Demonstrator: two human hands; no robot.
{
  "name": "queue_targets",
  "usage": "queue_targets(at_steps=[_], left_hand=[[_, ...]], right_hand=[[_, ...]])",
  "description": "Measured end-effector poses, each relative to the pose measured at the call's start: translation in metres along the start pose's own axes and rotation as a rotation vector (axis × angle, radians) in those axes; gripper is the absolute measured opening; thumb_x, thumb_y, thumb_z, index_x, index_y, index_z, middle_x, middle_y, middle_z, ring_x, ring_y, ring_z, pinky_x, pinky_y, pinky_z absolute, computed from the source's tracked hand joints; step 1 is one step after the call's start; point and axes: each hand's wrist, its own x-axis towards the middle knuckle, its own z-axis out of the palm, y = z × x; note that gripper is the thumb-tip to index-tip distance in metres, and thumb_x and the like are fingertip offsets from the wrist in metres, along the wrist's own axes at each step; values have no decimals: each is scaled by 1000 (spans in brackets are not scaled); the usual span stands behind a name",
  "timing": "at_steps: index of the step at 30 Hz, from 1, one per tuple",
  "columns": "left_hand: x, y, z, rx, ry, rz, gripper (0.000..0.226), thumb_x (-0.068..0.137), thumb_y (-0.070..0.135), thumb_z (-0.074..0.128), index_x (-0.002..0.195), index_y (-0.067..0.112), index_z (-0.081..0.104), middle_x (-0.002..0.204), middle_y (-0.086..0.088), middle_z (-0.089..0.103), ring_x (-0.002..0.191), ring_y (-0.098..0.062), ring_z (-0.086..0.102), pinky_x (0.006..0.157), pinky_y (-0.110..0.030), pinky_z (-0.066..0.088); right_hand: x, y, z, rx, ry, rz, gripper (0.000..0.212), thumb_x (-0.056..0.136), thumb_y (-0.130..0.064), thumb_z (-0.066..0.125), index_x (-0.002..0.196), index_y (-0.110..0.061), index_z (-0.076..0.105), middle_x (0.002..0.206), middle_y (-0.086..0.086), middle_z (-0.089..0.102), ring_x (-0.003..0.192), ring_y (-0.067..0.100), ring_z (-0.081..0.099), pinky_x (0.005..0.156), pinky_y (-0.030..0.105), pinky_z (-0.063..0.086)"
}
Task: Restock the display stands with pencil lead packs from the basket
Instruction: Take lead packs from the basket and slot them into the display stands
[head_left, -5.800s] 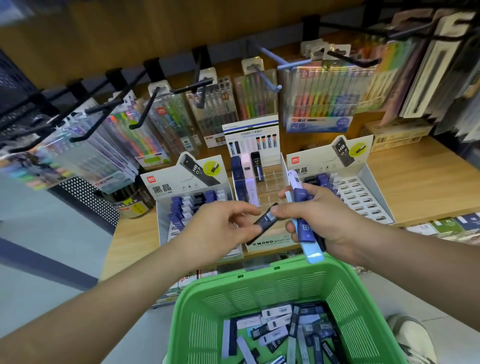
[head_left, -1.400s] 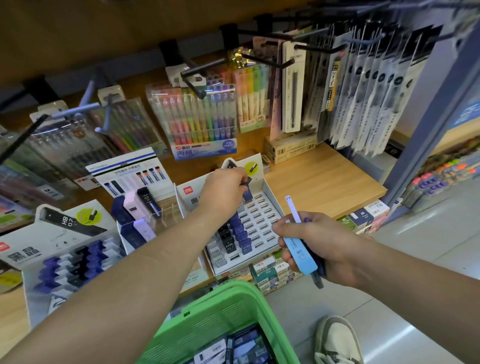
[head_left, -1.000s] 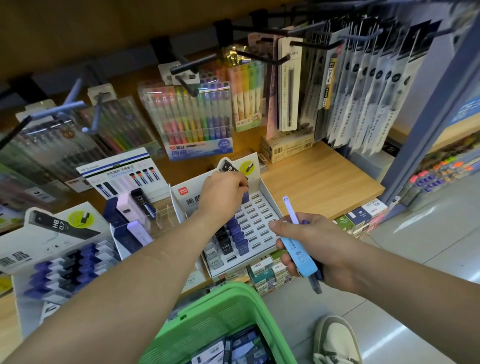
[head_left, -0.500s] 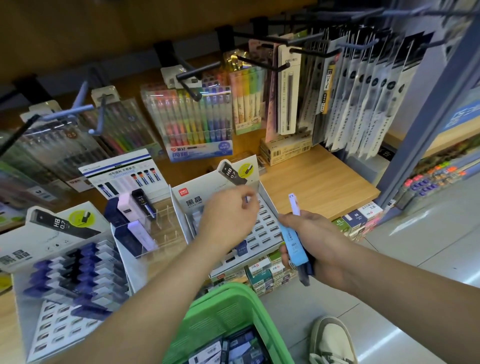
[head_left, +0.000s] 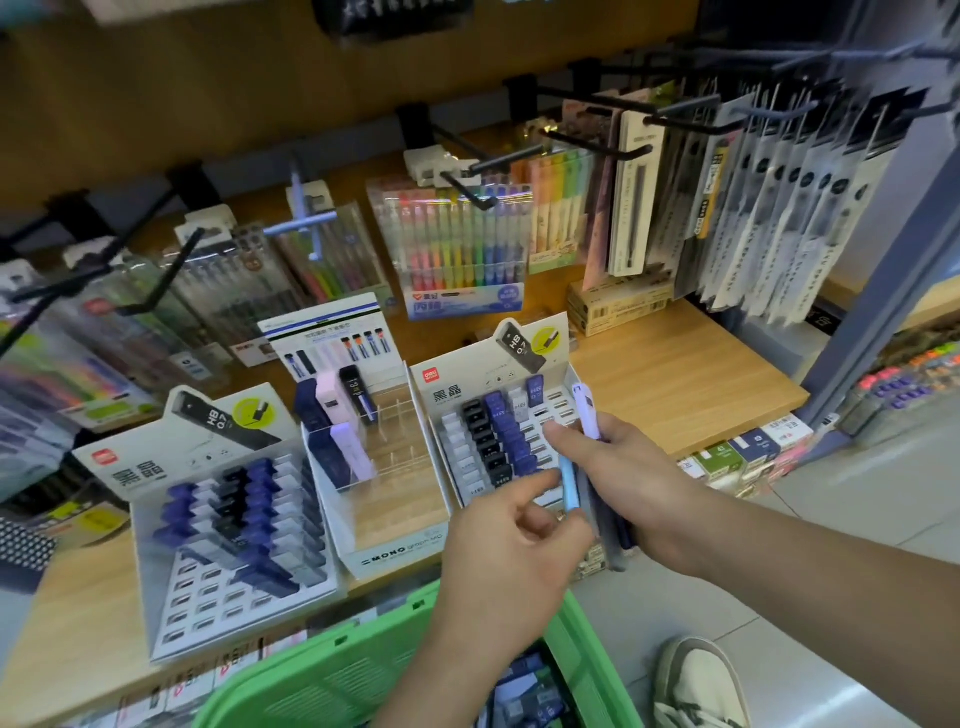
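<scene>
The right hand (head_left: 634, 478) is clamped round a fan of lead packs (head_left: 588, 415), held just in front of the half-filled stand (head_left: 452, 387). This looks like a ready supply, so each pack can be slotted in without dipping back to the basket (head_left: 358, 680) beneath the left forearm. The left hand (head_left: 509, 561) brings finger and thumb to the lower end of the pale blue pack (head_left: 569, 480); I cannot tell whether it pinches it.
</scene>
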Motion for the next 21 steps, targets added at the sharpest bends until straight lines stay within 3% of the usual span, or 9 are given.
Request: queue_targets(at_steps=[4,6,8,10,12,14,18,21], left_hand=[[-5,-1,-23,-257,79,-157,29,86,17,54,88,40,72,59,-3,66,50,-6,54,49,-21,46],[-4,-7,-36,-253,112,-208,45,94,11,45,80,43,73,56,2,62,48,-4,50,47,-17,42],[-4,-13,-48,-251,125,-231,42,97,12,44,88,38,74,56,6,58,49,-3,48,47,-17,40],[-4,-17,-62,-301,185,-213,23,95,14,55,97,27,74,59,4,62,52,-4,53,50,-16,44],[-2,-17,-78,-376,243,-190,10,85,17,68,93,16,73,64,-2,67,54,-8,58,53,-18,49],[2,-16,-96,-411,236,-188,19,71,18,76,88,9,73,68,-8,70,55,-12,60,56,-19,52],[11,-11,-128,-276,239,-184,21,67,9,79,87,8,74,76,-11,73,65,-18,69,61,-20,56],[33,-7,-152,-13,389,-77,18,76,6,77,86,20,72,78,-1,74,74,-17,71,69,-27,58]], right_hand=[[0,-5,7,75,-62,-29,14,95,-23,64,89,-11,58,63,4,53,46,17,49,42,28,43],[1,-9,12,82,-85,-48,9,95,-14,64,91,-9,58,68,8,53,43,17,46,39,26,42],[0,-11,17,50,-100,-55,5,94,-8,64,91,-8,59,74,12,57,42,16,47,39,25,43],[-1,-12,23,28,-118,-53,7,92,-3,64,90,-6,59,75,15,61,41,16,47,39,25,43],[-2,-12,30,28,-141,-53,7,91,0,65,89,-4,59,74,18,65,40,15,49,38,25,43],[-1,-12,37,31,-158,-55,7,90,-1,66,88,-4,60,73,18,67,39,14,50,38,25,44],[0,-15,56,78,-190,-38,6,92,-5,65,87,-8,62,67,12,69,40,16,48,37,23,43],[3,-18,66,125,-166,1,6,96,-9,59,90,-10,60,65,10,65,40,16,47,37,23,41]])
